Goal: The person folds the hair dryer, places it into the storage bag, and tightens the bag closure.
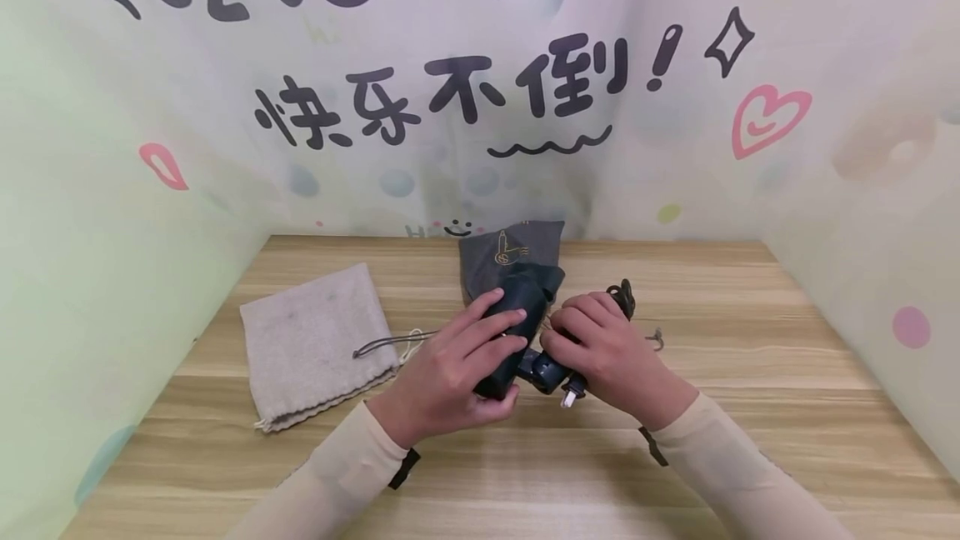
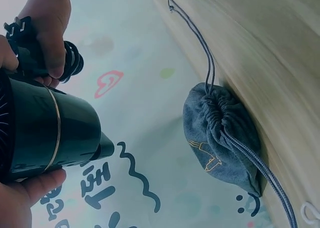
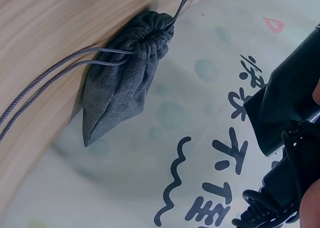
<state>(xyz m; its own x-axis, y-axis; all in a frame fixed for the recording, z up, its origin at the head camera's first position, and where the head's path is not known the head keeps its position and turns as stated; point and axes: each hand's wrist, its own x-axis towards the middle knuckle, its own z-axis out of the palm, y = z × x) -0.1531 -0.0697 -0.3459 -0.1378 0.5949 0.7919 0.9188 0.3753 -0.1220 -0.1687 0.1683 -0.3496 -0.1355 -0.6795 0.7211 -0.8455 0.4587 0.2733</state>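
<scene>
A dark green hair dryer (image 1: 525, 294) is held above the table, its nozzle pointing toward the back wall. My left hand (image 1: 453, 369) grips the barrel, thumb beneath and fingers over the top. In the left wrist view a thin gold band circles the dryer (image 2: 75, 120). My right hand (image 1: 611, 348) holds the coiled black cord (image 1: 622, 297) against the handle, which its fingers partly hide. A two-pin plug (image 1: 573, 392) sticks out below that hand. Behind the dryer lies a dark grey drawstring pouch (image 1: 480, 261) with a gold print, its mouth gathered (image 3: 120, 83).
A light grey cloth bag (image 1: 315, 340) with a scalloped edge and white cord lies flat at the table's left. The pouch's grey drawstrings (image 1: 393, 340) stretch to both sides. A printed cloth backdrop (image 1: 390, 190) stands behind the wooden table (image 1: 750, 332).
</scene>
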